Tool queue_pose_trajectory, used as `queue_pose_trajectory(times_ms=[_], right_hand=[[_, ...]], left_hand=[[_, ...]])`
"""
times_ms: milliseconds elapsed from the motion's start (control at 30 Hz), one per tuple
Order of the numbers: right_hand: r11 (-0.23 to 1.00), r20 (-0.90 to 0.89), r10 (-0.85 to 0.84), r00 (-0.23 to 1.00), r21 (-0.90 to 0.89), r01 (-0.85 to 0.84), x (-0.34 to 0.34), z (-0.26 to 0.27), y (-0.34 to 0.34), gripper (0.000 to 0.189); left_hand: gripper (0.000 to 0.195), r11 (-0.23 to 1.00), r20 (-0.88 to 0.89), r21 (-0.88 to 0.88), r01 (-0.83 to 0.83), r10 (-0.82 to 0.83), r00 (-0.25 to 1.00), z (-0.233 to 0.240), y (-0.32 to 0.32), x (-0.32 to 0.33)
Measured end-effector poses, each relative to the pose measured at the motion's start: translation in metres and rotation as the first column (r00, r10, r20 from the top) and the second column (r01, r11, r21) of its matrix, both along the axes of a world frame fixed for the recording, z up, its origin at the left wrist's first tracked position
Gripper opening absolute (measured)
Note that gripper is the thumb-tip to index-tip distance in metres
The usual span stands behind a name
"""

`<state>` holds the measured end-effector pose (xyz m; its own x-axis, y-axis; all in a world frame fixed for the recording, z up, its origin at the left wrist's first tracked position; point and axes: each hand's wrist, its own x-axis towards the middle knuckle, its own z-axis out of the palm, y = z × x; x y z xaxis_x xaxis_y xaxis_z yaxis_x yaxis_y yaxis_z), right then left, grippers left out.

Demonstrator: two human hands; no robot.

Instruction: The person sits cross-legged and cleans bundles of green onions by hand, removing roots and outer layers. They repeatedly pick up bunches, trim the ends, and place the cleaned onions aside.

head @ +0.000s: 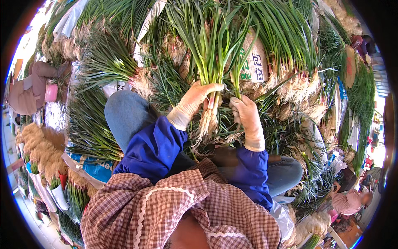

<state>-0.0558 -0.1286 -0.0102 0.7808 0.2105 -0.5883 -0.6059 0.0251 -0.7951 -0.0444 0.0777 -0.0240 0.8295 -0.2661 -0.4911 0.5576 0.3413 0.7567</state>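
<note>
My left hand, in a thin pale glove, is closed round a small bunch of green garlic stalks just above their roots. The leaves fan out away from me, and the pinkish bases and pale stringy roots hang below the fist. Right of it, my right hand, gloved the same way, grips a thinner green garlic stalk low down. Its fingers curl under, so the stalk's base is hidden. Loose leaves and trimmings lie beneath both hands, between my knees.
A large rooted bundle lies ahead right, beside a printed woven sack. Another bundle lies ahead left, with more greens by my left knee. A seated person is at far left, another person at lower right.
</note>
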Motion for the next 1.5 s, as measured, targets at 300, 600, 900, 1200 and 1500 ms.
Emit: queue_pose_trajectory(times_ms=[300,600,900,1200,1500], right_hand=[[-0.086,-0.437,0.719,0.541,-0.828,-0.554,-0.057,-0.046,-0.080,0.014],[0.097,0.296,0.376,0.878,-0.955,0.280,0.149,-0.056,-0.079,0.040],[0.179,0.317,0.429,0.846,-0.948,0.265,0.062,0.009,-0.046,0.037],[0.981,0.275,0.021,0.961,-0.191,0.034,0.027,-0.011,-0.020,0.037],[0.521,0.289,0.344,0.893,-0.850,0.074,0.071,-0.050,-0.009,0.032]], left_hand=[[0.033,0.815,-0.120,-0.497,-0.299,0.277,0.953,0.032,-0.003,-0.002],[0.021,0.713,0.083,-0.696,-0.084,0.196,0.977,0.087,0.006,0.022],[0.026,0.957,-0.034,-0.256,-0.138,0.133,0.990,0.042,-0.030,0.037],[0.028,0.928,-0.002,-0.373,0.002,-0.004,1.000,-0.016,-0.047,0.000],[0.028,0.956,-0.202,-0.291,0.033,-0.095,0.975,-0.018,-0.034,-0.012]])
